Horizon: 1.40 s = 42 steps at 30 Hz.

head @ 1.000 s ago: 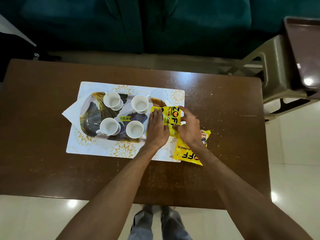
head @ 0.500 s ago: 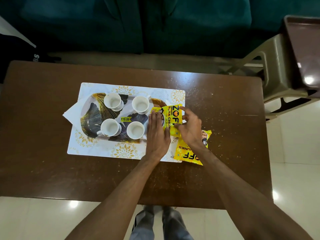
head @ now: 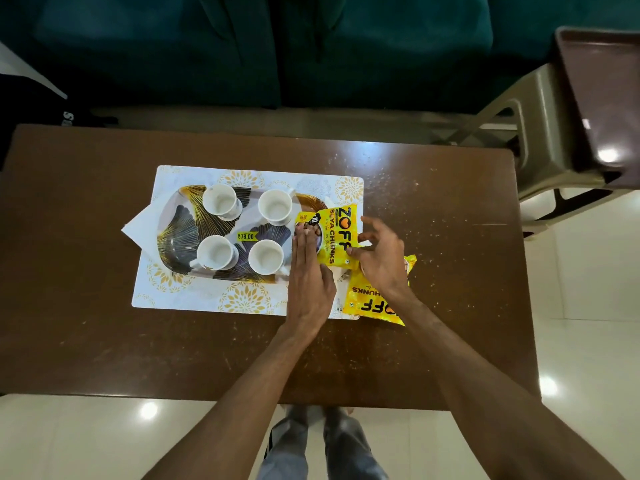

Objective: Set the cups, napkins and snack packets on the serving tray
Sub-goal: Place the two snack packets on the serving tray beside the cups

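"Starting at the left, what is on your feed?" my colleague asks.

"A white paper napkin [head: 135, 230], its folded corner poking out from under the serving tray [head: 173, 233]. The tray is a glossy oval, dark, with gold fan-leaf veining. It sits on a pale rectangular placemat [head: 242, 301] printed with gold rosettes. Four white glazed cups stand upright on the tray in two rows: far left cup [head: 220, 201], near left cup [head: 216, 252], far right cup [head: 275, 206], near right cup [head: 266, 257]. All are round-mouthed and smooth. A small yellow price sticker [head: 247, 236] lies between them."

"And the packets?"

"One shiny yellow snack packet [head: 337, 237] lies flat across the tray's right end, just beside the right-hand pair of cups, black lettering up. My view has the left hand [head: 310, 282] flat, with fingers straight and together and tips pressing the packet's left edge. The right hand [head: 381, 261] hovers over the packet's right side. Its thumb tip touches the near corner and the other fingers are spread and loosely curled. I cannot tell whether it pinches the film or only touches it. A second packet [head: 377, 304], the same crinkled yellow film, lies off the tray under the right wrist, partly on the placemat's near right corner and partly on the table [head: 104, 341]."

"Table surface?"

"Dark brown and polished, scuffed and speckled with pale flecks. To its right stands a grey-beige moulded plastic stool [head: 540, 133] on glossy cream floor tiles [head: 588, 271]."
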### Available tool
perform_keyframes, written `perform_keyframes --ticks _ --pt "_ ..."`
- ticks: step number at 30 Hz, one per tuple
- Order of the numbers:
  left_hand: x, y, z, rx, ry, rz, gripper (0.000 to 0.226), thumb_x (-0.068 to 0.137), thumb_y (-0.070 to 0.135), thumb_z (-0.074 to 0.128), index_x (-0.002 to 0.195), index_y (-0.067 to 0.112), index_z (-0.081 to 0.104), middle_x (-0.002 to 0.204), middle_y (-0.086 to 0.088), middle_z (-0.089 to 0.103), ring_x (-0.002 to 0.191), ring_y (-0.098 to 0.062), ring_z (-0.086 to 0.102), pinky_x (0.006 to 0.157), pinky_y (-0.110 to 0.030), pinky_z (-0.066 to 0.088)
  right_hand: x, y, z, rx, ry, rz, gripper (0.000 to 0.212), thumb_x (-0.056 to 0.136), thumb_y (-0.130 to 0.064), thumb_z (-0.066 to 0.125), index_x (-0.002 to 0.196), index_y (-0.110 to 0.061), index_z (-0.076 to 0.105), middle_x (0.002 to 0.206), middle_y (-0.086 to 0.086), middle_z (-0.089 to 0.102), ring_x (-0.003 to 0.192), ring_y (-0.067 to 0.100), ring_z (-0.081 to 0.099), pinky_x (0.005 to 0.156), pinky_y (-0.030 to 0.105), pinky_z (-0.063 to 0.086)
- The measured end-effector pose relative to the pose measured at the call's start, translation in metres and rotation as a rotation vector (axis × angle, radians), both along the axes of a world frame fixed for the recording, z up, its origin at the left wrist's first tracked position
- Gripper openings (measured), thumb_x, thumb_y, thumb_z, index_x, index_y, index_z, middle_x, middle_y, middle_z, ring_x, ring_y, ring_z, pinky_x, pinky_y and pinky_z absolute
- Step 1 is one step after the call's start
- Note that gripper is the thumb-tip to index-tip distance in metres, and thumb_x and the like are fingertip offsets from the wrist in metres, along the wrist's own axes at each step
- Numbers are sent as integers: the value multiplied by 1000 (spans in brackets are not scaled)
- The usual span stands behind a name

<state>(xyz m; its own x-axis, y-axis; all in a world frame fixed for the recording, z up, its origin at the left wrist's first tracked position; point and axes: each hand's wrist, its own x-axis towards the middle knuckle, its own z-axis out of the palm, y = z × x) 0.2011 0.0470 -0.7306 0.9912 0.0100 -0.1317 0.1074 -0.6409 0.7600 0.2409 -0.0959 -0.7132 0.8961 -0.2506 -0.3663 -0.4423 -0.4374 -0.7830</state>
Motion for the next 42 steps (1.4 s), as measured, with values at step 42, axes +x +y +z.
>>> perform_keyframes --ticks 42 --pt "-59 23 101 -821 613 322 46 77 12 81 120 23 68 111 1 76 101 -23 72 84 -44 57 -101 -49 58 904 333 -323 33 78 4 75 108 -5 67 111 20 73 86 28 71 72 41 59"
